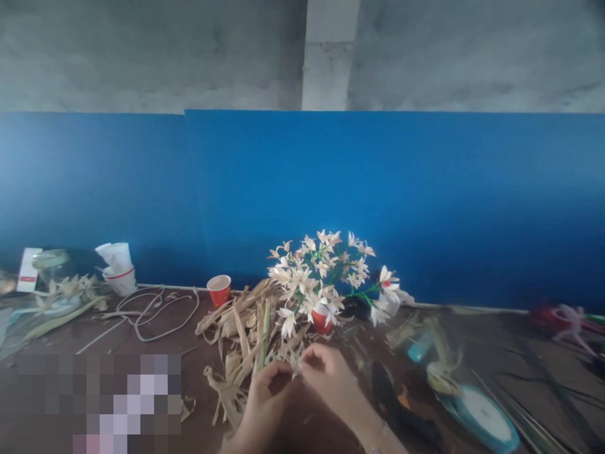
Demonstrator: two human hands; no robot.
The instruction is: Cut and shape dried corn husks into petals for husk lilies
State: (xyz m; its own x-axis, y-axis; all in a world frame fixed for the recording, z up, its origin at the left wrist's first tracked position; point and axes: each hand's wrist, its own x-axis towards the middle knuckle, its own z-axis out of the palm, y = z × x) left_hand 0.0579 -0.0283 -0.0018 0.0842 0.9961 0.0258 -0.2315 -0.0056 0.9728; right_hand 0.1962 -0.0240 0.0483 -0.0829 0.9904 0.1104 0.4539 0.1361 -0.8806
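Observation:
My left hand [269, 397] and my right hand [328, 378] meet at the table's near middle, fingertips pinched together. Between them is a small pale piece of corn husk [295, 364], mostly covered by the fingers; its exact shape is hard to make out. Just beyond lies a heap of dry corn husks [248, 328], some strips reaching close to my left hand. Behind my right hand, a bunch of cream husk flowers [321, 271] on green stems stands in a red paper cup [322, 320].
Left of the heap are another red paper cup [219, 291], a white cable [142, 315] and a white cup with tissue [120, 277]. To the right lie a dark tool [401, 410], blurred, and a turquoise-rimmed spool [486, 416]. A blue partition [354, 176] closes the back.

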